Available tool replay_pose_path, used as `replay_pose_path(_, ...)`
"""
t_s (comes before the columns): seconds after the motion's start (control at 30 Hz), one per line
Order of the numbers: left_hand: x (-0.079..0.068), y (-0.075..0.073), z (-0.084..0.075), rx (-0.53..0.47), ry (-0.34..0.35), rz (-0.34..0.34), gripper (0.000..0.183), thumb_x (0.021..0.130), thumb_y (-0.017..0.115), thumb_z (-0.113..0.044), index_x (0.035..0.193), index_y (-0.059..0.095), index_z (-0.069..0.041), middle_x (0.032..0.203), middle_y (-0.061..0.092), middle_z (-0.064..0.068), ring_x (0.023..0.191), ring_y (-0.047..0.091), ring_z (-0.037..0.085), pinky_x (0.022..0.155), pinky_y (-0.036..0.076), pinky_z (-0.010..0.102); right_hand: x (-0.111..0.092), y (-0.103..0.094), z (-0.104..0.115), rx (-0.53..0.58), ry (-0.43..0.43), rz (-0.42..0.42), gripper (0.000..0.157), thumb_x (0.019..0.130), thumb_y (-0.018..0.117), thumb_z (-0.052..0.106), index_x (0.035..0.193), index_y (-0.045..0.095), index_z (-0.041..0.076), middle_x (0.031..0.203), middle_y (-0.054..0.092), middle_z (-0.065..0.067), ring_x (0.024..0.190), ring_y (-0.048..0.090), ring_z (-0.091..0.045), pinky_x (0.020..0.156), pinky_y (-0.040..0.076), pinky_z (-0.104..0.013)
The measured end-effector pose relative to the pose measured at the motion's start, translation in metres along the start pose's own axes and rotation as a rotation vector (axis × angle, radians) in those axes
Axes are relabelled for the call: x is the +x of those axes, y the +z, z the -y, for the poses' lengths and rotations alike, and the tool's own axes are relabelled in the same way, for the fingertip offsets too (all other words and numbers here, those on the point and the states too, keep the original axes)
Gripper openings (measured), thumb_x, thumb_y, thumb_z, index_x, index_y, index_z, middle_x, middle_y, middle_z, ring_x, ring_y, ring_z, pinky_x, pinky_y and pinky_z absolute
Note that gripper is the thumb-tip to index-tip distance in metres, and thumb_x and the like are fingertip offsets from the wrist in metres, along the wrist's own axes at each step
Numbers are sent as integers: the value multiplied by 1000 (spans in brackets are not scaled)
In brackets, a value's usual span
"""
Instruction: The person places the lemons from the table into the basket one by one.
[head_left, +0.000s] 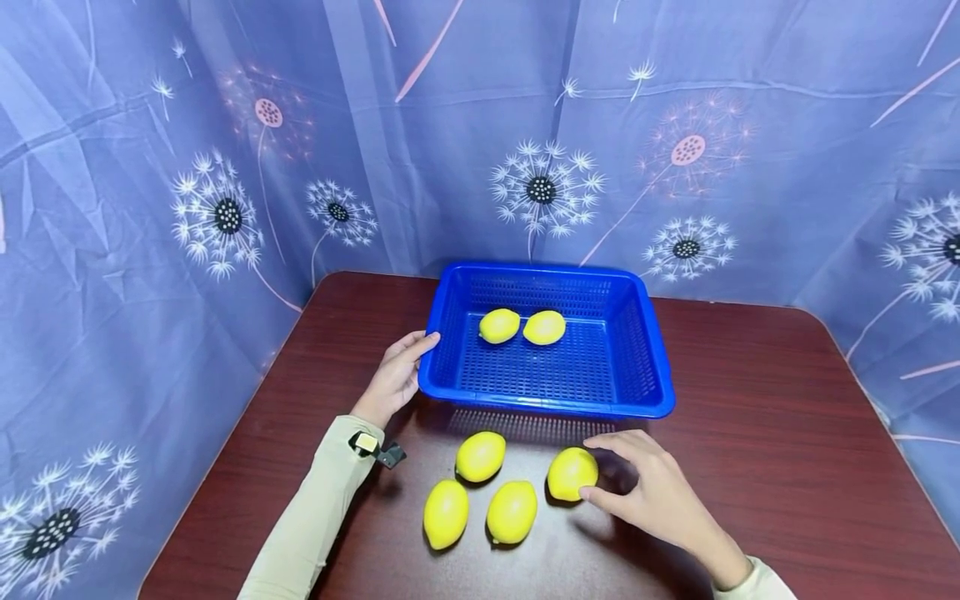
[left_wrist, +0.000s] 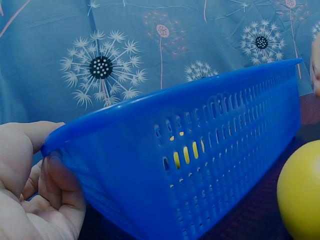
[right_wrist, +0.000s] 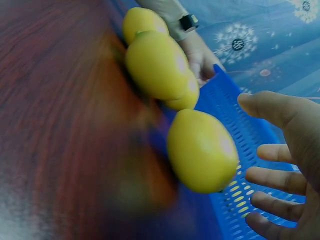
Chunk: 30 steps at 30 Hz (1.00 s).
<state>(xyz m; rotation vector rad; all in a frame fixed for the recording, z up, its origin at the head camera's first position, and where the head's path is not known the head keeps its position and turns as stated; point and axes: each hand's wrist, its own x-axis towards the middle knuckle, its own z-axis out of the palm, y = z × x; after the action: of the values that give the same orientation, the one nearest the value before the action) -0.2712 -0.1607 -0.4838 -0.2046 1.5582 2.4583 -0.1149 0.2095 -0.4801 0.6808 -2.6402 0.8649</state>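
Observation:
My left hand [head_left: 393, 377] grips the left rim of a blue plastic basket [head_left: 660, 367]. In the left wrist view the thumb lies over the rim and the fingers curl beneath it. Two lemons sit side by side inside, a left one [head_left: 498, 326] and a right one [head_left: 544, 327]. On the table, my right hand [head_left: 660, 493] spreads its thumb and fingers about the right side of a lemon [head_left: 572, 474]. The right wrist view shows a gap between those fingers [right_wrist: 277, 180] and the lemon.
Three more lemons lie grouped on the dark red table [head_left: 757, 417]: an upper one [head_left: 481, 457], a left one [head_left: 446, 514] and a right one [head_left: 512, 512]. A blue dandelion-print curtain [head_left: 450, 167] hangs behind and left of the table.

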Motion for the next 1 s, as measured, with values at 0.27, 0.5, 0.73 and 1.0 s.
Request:
replay_pose_path(0.27,0,0,1,4,0,-5,4,103,62,-14,100,64,-14,86,70,-3,74,67,8,65,59,23,-5,17,-7,-57,-18,43,69,66,94,50,124,70,22,119,69,13,108,58,-10,82,55,-39)
replay_pose_path(0.5,-1,-1,0,12,-10,1,2,103,63,-15,103,63,-13,85,70,-3,71,66,7,63,59,21,-6,23,-9,-96,-31,78,83,60,96,53,131,68,20,121,70,8,110,58,-14,83,57,-44)
replay_pose_path(0.73,-1,-1,0,14,-7,-8,2,103,62,-14,102,63,-14,85,70,-3,73,67,7,64,59,21,-6,26,-11,-110,-26,83,82,60,96,51,132,67,22,118,71,10,108,58,-12,80,57,-41)
replay_pose_path(1.0,-1,-1,0,28,-7,-2,5,102,64,-17,102,63,-13,84,69,-4,71,64,6,61,57,20,-8,30,-11,-103,-11,55,77,60,96,47,127,69,21,112,72,12,103,58,-11,74,55,-37)
